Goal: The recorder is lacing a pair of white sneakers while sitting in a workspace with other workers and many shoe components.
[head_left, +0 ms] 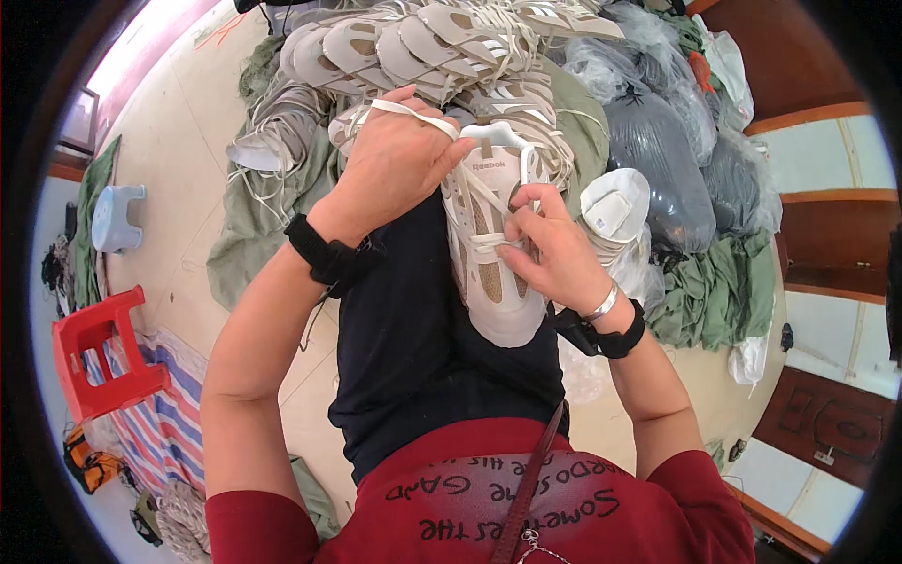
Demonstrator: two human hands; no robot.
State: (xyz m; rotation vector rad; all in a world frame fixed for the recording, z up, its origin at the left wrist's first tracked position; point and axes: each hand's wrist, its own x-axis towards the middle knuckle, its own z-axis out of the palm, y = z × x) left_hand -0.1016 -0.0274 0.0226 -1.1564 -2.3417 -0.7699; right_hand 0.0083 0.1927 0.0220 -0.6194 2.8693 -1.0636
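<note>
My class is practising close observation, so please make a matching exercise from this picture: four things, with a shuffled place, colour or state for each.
Column one
1. Left hand
2. Bracelet
3. Right hand
4. Shirt

Column two
A. Dark red
B. Over the lacing of a shoe
C. With a pale lace across its fingers
D. Silver-coloured

Pairs: 1-C, 2-D, 3-B, 4-A

From my remote station I record: shoe (486, 274), matt upper with open-textured mesh panels; lace (413, 113), flat woven textile, dull finish. Bracelet (604, 303): polished metal. Red stool (73, 362): smooth plastic, slight gloss. Grey bag (658, 169): thin plastic film, glossy, creased. Green cloth (714, 291): matt, wrinkled. Floor (178, 226): smooth tile, faint sheen.
</note>
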